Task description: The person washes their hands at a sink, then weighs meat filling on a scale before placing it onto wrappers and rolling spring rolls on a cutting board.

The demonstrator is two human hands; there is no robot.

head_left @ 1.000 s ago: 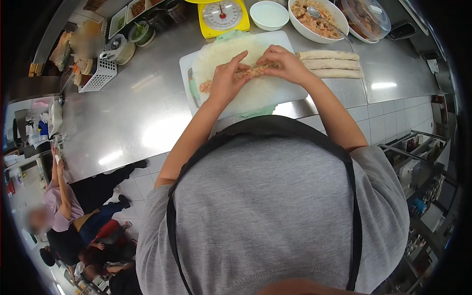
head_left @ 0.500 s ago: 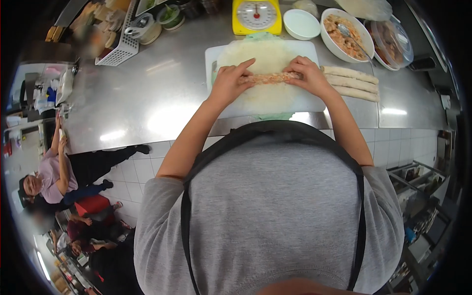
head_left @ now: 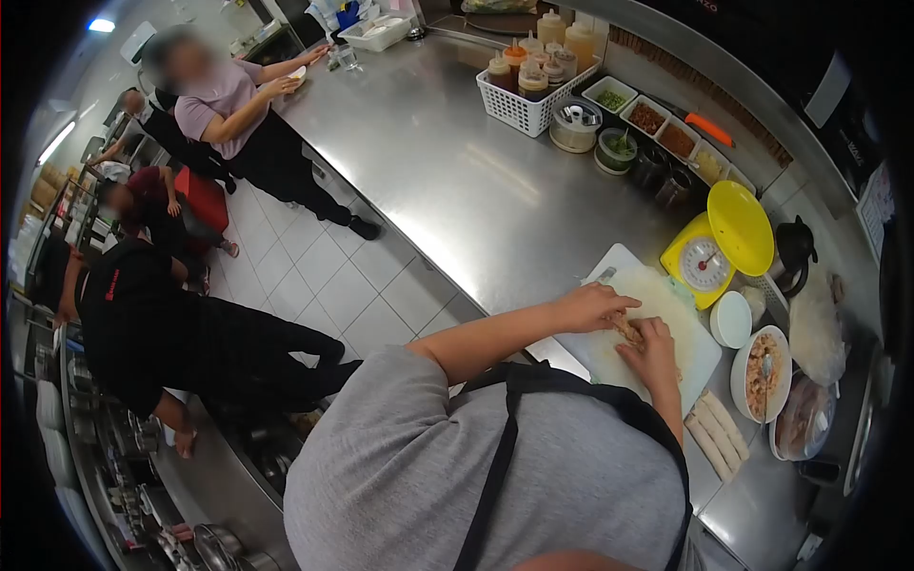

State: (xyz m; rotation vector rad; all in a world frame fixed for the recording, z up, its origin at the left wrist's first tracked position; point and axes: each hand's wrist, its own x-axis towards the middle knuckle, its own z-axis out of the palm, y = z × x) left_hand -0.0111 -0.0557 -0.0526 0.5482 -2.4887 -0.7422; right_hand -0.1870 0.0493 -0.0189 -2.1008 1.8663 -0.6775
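Observation:
My left hand (head_left: 598, 307) and my right hand (head_left: 651, 350) are close together over a white cutting board (head_left: 703, 360). Their curved fingers press on a strip of orange-pink filling (head_left: 625, 329), partly hidden by them. Under the filling lies a pale, thin wrapper (head_left: 657, 295). Beside the board's right corner, three pale rolls (head_left: 716, 435) lie side by side. A white bowl of filling (head_left: 761, 373) with a spoon stands past them, next to a small white bowl (head_left: 731, 320).
Behind the board stands a yellow scale (head_left: 700, 259). A white basket of sauce bottles (head_left: 519, 107) and topping trays (head_left: 645, 117) line the counter's back. Several people stand or sit at the left, one in a pink shirt (head_left: 217, 105) at the steel counter (head_left: 400, 124).
The view has swung toward the left, bringing the co-workers and sauce basket further into sight. My hands stay at the filling and are now closer together than half a second ago.

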